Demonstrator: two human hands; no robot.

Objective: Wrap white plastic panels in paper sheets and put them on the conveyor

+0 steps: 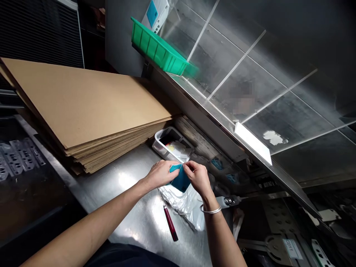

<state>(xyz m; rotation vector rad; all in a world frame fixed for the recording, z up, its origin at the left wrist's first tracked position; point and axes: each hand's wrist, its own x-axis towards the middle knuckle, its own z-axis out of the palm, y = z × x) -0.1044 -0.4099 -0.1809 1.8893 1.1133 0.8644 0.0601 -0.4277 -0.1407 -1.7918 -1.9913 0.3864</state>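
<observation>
Looks like edge work: left hand (161,173) grips the blue piece (180,181) at 6 o'clock from the plastic tub (166,147), right hand (198,177) pinched narrow at its top edge; next move likely needs steady left, fine right fingertips.

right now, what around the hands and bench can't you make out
All in the head view:
Blue item: partly covered by the fingers of the left hand and right hand.
Clear tub: contents too small and jumbled to identify.
Green bin: its floor is hidden behind its wall.
Left arm: cut off by the picture's bottom edge.
</observation>
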